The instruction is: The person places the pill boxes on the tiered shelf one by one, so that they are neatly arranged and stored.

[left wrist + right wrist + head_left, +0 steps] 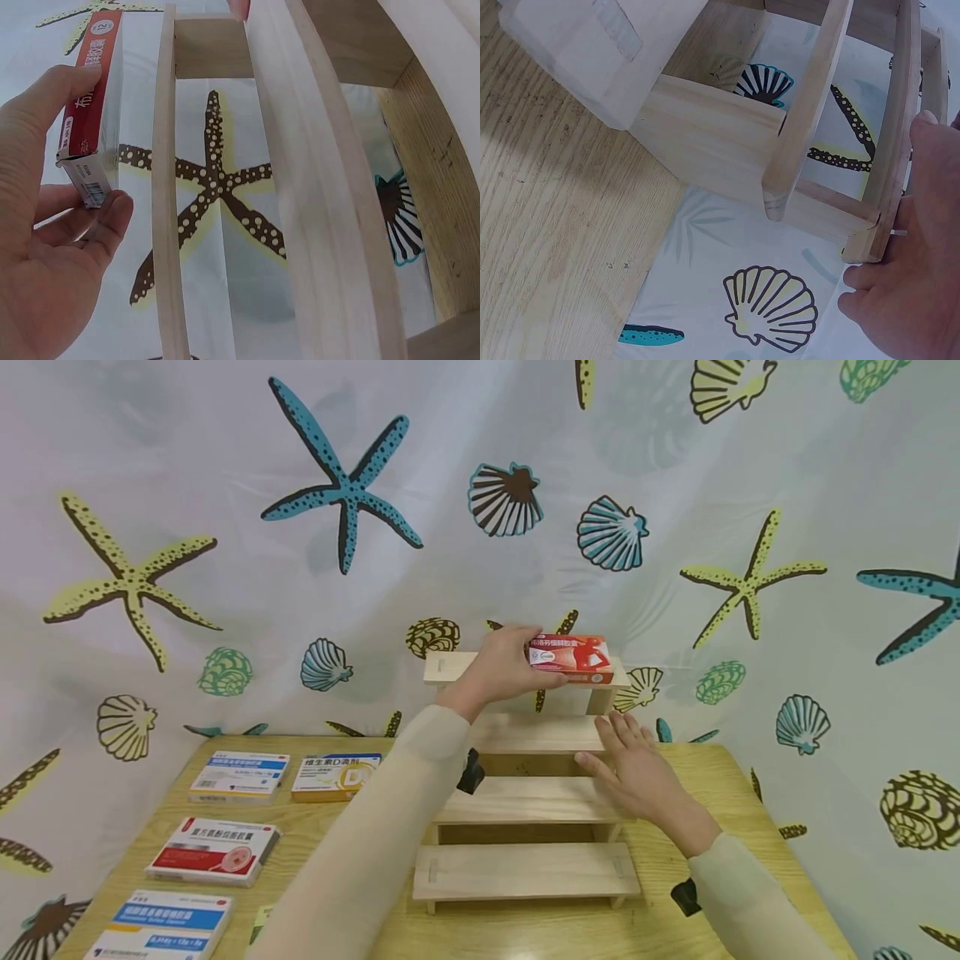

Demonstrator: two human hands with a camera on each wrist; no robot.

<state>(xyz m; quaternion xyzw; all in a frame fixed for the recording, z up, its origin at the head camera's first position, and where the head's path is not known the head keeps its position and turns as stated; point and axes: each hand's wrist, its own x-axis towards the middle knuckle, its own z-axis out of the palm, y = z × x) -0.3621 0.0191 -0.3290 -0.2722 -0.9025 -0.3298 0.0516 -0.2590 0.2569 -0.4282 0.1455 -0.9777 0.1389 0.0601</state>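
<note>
My left hand [504, 664] pinches a red and white medicine box [570, 657] between thumb and fingers. In the left wrist view, a narrow gap shows between the box [94, 97] and the top board [166, 195] of a wooden stepped shelf [525, 870]. The box lies lengthwise over that board's right part. My right hand [637, 770] rests at the right end of the second board from the top, its fingers fairly straight and the thumb lower down, apart from them. In the right wrist view, this hand [911, 247] touches the shelf's end.
Several medicine boxes lie on the table's left side, among them a vitamin D box [336, 777], a red and white capsule box [213, 852] and a blue and white box [161, 927]. Behind the wooden table [697, 777] hangs a curtain [480, 585] printed with shells and starfish.
</note>
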